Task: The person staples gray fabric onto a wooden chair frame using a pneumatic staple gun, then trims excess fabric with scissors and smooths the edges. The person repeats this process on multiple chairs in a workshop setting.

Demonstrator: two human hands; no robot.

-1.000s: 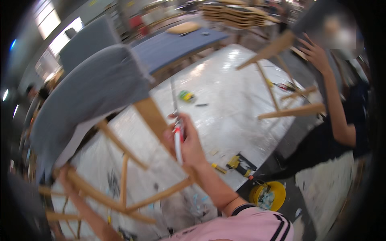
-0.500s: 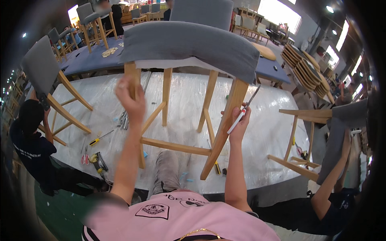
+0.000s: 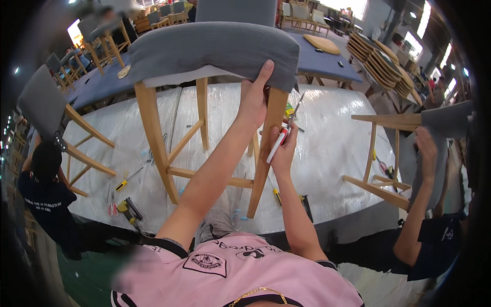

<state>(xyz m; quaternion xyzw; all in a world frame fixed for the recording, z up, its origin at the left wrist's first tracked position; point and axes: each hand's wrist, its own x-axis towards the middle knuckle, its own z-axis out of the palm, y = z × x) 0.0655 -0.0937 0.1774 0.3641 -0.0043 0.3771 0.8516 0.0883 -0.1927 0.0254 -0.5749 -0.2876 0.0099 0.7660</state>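
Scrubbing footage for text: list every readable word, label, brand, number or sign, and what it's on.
Pink shirt: crest and dark chest lettering; wording withheld.
Left co-worker's navy shirt: pale lettering on back; wording withheld.
Right co-worker's navy shirt: small pale mark, too small to read.
Grey chair, red-and-white-handled tool: none I can make out.

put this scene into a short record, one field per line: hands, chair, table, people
left hand: thumb laid on the grey cover
right hand: holding a bladed tool, tip up, beside a wooden leg
chair: grey cover, white underlayer at its edge
table: covered in clear plastic
tools on table include: yellow-handled screwdriver, red-handled scissors, power tool
people: person at left by a grey chair, person at right by another chair
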